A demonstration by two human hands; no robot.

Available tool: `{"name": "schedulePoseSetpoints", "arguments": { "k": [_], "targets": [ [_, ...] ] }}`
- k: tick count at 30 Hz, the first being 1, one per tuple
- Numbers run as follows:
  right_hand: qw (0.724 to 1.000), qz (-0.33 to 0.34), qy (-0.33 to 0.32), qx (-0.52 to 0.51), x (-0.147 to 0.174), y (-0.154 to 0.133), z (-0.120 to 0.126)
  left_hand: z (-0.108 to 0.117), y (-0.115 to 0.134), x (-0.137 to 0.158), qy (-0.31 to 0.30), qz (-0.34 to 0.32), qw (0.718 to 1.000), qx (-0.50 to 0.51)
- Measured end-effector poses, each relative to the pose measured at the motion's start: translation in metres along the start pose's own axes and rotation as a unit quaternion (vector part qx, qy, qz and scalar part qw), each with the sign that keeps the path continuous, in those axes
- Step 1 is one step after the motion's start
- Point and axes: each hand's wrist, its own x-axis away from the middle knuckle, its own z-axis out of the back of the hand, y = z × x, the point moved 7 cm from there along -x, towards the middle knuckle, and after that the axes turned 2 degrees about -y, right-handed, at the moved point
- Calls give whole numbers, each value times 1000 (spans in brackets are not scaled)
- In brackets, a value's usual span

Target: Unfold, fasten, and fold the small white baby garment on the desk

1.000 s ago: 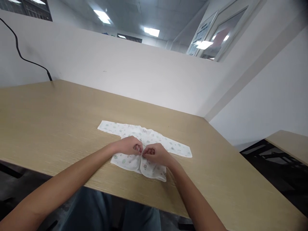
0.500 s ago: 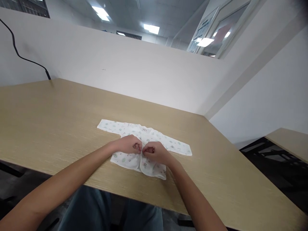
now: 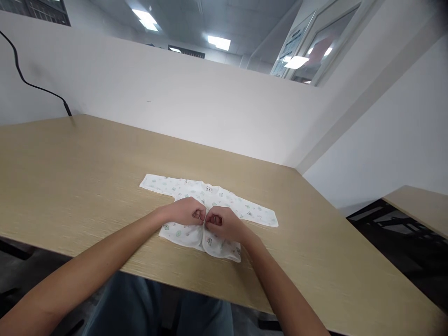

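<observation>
A small white baby shirt (image 3: pixel 185 188) with a pale green and grey print lies spread on the table, its two long sleeves stretched out to the sides and its neckline away from me. My left hand (image 3: pixel 190 211) is closed in a pinch on the front edge at the shirt's middle. Close beside it, my right hand (image 3: pixel 223 222) pinches the opposite front edge. The fingertips nearly meet over the front opening, and the cloth bunches slightly below them. Whatever fastening lies between the fingertips is hidden.
The wooden table (image 3: pixel 87 186) extends to both sides, with its near edge above my legs (image 3: pixel 140 303). A white partition (image 3: pixel 210 107) rises along the back. A black cable (image 3: pixel 42 88) hangs at the far left. Another tabletop (image 3: pixel 420 205) stands at the right.
Both hands keep their pinch on the shirt's front with hardly any movement. The whole view has shifted very slightly.
</observation>
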Motion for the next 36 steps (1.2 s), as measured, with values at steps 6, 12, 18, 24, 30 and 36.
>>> {"name": "schedulePoseSetpoints", "arguments": {
  "k": [6,12,18,24,30,36],
  "targets": [
    [1000,-5,-8,17,0,-1,0,0,2,0,10,-16,1000,-20],
    [1000,-15,-10,13,0,1,-1,0,6,1,13,-12,1000,-21],
    [1000,-16,-11,16,0,1,-2,1,8,1,31,-16,999,-31],
    [999,-16,-7,33,0,0,0,0,10,-1,43,-23,996,-69],
    [999,-25,-12,31,0,0,-1,1,11,0,46,-12,996,-76],
    [999,-24,-14,21,-1,0,-1,0,9,0,54,-7,996,-77]
  ]
}}
